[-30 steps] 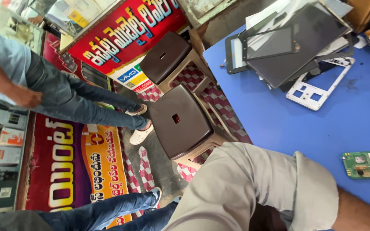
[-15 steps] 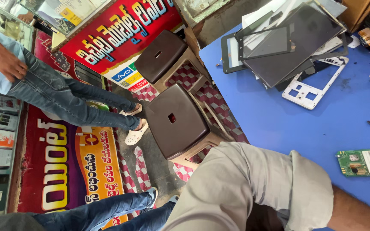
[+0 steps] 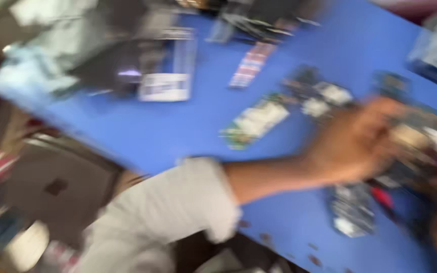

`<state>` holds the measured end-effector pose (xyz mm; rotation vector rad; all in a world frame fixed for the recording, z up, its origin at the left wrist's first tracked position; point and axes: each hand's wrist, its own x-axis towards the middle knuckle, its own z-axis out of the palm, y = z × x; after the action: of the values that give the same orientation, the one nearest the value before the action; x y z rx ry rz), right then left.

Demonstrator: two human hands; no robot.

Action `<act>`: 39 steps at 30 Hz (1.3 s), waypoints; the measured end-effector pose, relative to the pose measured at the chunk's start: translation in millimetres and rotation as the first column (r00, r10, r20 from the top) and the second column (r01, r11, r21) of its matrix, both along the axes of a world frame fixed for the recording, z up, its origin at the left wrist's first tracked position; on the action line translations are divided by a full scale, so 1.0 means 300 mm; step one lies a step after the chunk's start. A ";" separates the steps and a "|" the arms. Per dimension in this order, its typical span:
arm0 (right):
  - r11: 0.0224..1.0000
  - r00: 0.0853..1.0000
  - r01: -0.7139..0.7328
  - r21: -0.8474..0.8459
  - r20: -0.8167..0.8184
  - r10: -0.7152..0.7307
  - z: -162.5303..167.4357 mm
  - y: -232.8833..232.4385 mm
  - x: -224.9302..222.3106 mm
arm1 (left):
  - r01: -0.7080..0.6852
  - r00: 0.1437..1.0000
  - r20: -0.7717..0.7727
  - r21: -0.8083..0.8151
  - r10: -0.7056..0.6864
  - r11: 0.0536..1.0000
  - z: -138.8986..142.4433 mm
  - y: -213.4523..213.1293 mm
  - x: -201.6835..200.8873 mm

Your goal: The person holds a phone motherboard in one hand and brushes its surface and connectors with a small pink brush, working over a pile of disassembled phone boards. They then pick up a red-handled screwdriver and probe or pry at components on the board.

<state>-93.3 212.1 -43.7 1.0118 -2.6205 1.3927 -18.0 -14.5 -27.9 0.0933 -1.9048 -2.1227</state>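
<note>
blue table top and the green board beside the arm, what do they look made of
Blue table top: looks like smooth painted or laminated board, going by its flat, even colour; blur hides any grain or shine. Green board: probably a circuit board, green with pale patches, too smeared to be sure. The left hand reaches past it.

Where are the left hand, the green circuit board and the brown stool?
left hand (image 3: 355,144), head view, back of the hand.
green circuit board (image 3: 255,123), head view, middle of the blurred board.
brown stool (image 3: 59,184), head view, seat top.
</note>
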 end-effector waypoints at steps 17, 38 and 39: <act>0.926 0.880 0.147 0.349 -0.473 0.039 0.251 0.045 -0.047 | 0.024 0.996 -0.094 0.175 -0.008 0.984 0.112 -0.030 0.008; 0.864 0.876 0.181 0.470 -0.477 0.076 0.289 0.125 -0.045 | -0.145 0.989 0.001 0.108 0.146 0.984 0.107 0.033 -0.010; 0.863 0.881 0.203 0.464 -0.472 0.047 0.293 0.131 -0.042 | -0.186 0.982 0.002 0.053 0.186 0.981 0.117 0.041 -0.009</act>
<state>-105.8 251.3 44.3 1.0823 -2.6267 0.3496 -20.7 -2.2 7.1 0.2689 -1.7629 -2.0468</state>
